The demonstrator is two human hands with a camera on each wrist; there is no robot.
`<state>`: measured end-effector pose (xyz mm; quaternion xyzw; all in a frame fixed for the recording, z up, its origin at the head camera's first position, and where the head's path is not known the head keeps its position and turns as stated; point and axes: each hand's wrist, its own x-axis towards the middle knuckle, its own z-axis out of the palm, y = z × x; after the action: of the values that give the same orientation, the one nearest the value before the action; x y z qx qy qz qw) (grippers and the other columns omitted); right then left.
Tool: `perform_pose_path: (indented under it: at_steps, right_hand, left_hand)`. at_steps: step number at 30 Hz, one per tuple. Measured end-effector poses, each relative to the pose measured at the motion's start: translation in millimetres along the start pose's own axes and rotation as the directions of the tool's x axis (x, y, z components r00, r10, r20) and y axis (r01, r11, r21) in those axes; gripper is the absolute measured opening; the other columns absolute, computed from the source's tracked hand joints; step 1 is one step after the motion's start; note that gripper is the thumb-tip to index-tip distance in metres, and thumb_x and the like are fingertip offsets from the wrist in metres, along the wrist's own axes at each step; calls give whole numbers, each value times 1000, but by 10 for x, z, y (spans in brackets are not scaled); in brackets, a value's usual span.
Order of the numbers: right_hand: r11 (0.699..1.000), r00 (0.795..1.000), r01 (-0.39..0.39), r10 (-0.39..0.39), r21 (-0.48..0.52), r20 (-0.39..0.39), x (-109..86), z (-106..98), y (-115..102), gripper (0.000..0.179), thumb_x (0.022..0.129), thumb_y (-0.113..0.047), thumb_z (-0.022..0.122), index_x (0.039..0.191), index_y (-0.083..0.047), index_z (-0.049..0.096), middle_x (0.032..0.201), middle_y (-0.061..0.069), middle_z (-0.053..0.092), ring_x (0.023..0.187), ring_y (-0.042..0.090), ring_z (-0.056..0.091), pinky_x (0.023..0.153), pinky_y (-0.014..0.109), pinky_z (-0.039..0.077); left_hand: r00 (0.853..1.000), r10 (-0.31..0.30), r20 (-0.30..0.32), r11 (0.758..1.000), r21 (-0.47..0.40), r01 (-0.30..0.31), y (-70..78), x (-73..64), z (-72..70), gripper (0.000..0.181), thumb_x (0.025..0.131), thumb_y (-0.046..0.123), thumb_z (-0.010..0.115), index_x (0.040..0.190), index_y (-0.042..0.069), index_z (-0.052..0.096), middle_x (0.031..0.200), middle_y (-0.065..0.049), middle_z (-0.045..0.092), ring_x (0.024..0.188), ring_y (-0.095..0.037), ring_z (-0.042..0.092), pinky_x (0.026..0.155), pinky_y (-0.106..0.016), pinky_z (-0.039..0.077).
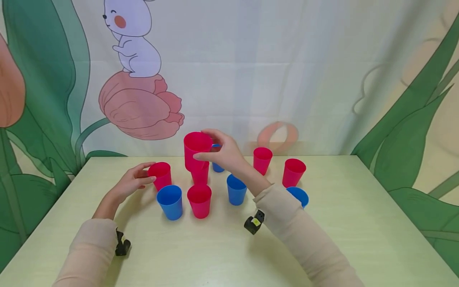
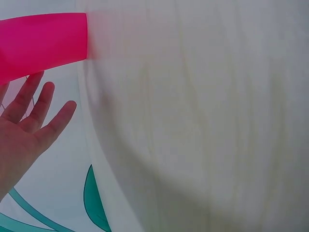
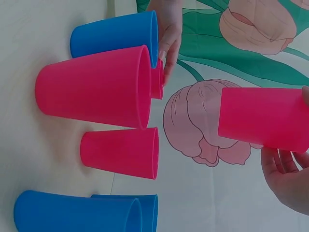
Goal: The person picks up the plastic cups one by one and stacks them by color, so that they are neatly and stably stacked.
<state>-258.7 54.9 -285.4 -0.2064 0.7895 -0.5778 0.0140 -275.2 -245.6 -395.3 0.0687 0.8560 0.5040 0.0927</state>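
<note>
My right hand holds a red cup upright in the air, thumb on its near side and fingers behind. Below it, partly hidden, another red cup stands on the table. On the left, my left hand straddles the rim of a standing red cup with thumb and fingers. The left wrist view shows that hand's other fingers spread beside the cup's wall. A blue cup and a red cup stand in front, both mouth up.
Blue cups stand under and beside my right forearm, one partly covered by the sleeve. Two red cups, one farther back and one nearer, are on the right. The table ends at a printed curtain.
</note>
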Motion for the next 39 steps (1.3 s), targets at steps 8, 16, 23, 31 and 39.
perform_pose_path:
  at_steps: [8,16,23,31,39]
  right_hand:
    - [1000,1000,21,-21,23,9,107,89,-45,67,76,-17,75,134,-10,44,118,7,54,100,24,56,73,28,53]
    - [1000,1000,-2,2,19,0,237,215,-42,68,74,-17,76,134,-14,44,117,5,54,100,22,55,74,34,53]
    - [999,999,-18,19,26,-35,326,332,-68,66,73,-16,77,132,-15,47,114,3,55,99,18,53,71,31,53]
    - [998,997,-62,63,26,-34,409,449,-65,71,72,-19,78,134,-17,45,117,0,55,103,17,52,72,28,52]
    - [998,998,-58,59,29,-29,490,577,-21,70,72,-20,78,134,-18,45,115,-1,55,101,15,53,68,24,52]
  left_hand:
    - [1000,0,-6,1000,8,0,-3,8,3,70,90,27,59,146,10,22,137,-25,36,122,-41,37,94,-52,40]
    - [1000,0,-4,1000,18,0,-13,11,4,70,89,28,59,146,10,22,136,-25,37,121,-41,38,94,-53,40]
    - [1000,11,-6,1000,28,-10,-13,-3,2,71,89,30,59,147,11,21,136,-25,37,120,-41,38,93,-53,40]
    - [1000,2,-4,1000,11,-2,-5,-17,9,71,89,29,59,147,11,21,138,-25,35,122,-42,36,93,-55,40]
    - [1000,4,-5,1000,13,-4,1,-18,23,71,90,29,58,147,12,19,138,-24,35,122,-42,37,93,-54,41]
